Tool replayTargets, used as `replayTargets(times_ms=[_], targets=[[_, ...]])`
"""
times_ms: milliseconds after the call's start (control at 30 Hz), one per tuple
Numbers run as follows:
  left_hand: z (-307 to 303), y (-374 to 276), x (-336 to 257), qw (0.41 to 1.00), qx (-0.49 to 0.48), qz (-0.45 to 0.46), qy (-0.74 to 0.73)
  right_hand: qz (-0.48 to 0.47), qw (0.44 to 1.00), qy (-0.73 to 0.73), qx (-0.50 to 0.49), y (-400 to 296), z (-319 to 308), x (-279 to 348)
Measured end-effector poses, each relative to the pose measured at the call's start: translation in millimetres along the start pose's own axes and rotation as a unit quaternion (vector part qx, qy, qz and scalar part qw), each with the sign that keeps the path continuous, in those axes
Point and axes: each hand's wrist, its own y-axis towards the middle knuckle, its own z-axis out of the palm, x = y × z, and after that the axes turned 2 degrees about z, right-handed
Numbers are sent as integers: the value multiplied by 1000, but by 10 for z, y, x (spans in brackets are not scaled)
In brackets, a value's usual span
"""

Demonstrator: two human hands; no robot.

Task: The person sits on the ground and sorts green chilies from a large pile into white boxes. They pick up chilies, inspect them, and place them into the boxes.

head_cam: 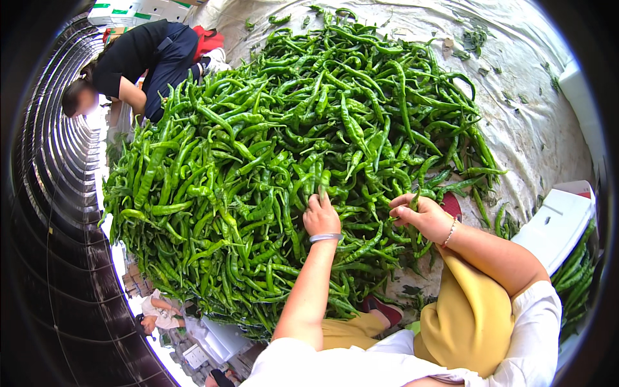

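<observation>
A wide heap of long green chili peppers (290,121) lies right in front of me. My left hand (321,216), with a pale bangle at the wrist, reaches over the middle of the heap. Its fingers grip a green pepper (324,180), which looks slightly blurred and points away from me. At the heap's right edge is my right hand (428,218), wearing a beaded bracelet. A green pepper (414,200) is pinched between its thumb and fingers, partly hidden by them.
Beneath the heap spreads a pale sheet (527,135) with scattered leaves. To my right is a white foam box (553,227) beside packed peppers (575,275). A person in dark clothes (140,63) bends at the far left; another person (157,312) is at lower left. White boxes (140,12) stand behind.
</observation>
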Motion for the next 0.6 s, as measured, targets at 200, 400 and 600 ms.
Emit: replayTargets(times_ms=[200,400,600], targets=[[14,107,155,982,159,-29,99,-7,998,-57,-2,19,-23,-125],[-562,114,-314,736,163,-396,-524,83,996,17,40,-20,-103,-45],[-840,-257,-669,590,52,-461,-660,182,975,114,51,-8,-1,-22]])
